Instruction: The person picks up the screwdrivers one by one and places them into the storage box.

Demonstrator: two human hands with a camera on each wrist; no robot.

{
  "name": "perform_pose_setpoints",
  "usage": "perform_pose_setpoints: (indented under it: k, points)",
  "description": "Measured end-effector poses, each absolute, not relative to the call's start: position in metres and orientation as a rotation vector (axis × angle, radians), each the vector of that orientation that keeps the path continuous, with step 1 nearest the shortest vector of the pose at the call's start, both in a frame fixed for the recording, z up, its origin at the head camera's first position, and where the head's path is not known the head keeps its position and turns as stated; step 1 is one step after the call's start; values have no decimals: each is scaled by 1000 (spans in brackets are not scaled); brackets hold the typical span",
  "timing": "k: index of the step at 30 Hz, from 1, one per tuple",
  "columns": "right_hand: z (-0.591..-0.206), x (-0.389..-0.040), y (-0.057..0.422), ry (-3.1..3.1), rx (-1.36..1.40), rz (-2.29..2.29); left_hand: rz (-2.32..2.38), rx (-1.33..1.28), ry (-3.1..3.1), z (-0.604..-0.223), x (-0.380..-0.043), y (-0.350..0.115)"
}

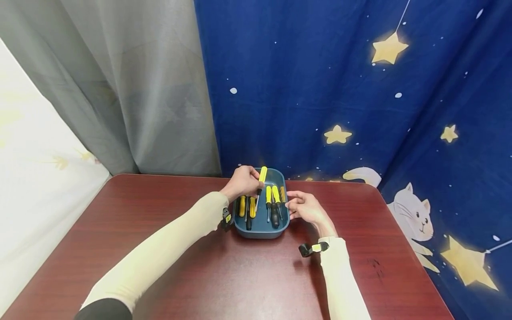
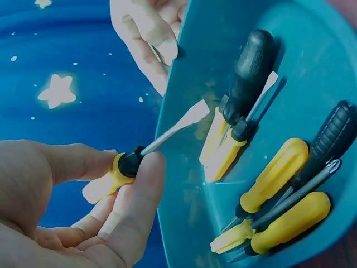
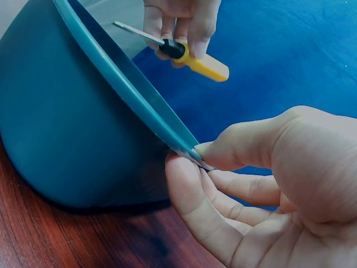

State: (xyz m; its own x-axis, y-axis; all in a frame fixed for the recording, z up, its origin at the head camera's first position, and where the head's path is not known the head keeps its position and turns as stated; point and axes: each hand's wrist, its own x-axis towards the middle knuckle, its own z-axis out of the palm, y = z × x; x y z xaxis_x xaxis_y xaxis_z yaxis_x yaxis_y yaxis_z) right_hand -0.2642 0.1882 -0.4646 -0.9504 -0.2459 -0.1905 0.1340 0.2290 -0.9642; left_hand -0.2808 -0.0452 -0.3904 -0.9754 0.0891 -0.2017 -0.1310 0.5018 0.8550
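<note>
My left hand (image 1: 243,181) pinches a flathead screwdriver (image 1: 262,174) with a yellow and black handle, held above the blue plastic bin (image 1: 262,235). In the left wrist view the thumb and fingers grip the handle near its black collar, and the flat metal tip points toward the bin. My right hand (image 1: 309,208) pinches the bin's right rim, thumb and forefinger at the edge in the right wrist view. Inside the bin lie several screwdrivers in two groups: yellow-handled screwdrivers (image 2: 289,220) with black ones at the left, and a black-handled screwdriver (image 2: 251,72) among yellow ones at the right.
The bin stands at the far edge of a reddish-brown wooden table (image 1: 264,280). Behind it hang a grey curtain (image 1: 160,89) and a blue curtain (image 1: 296,89) with stars. Each wrist carries a small black camera, and both sleeves are cream-coloured.
</note>
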Motion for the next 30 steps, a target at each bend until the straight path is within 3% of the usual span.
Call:
perform_pose_setpoints:
  k: [30]
  points:
    - [-466, -263, 187, 2202, -118, -1780, 1031, -265, 2538, -422, -314, -13]
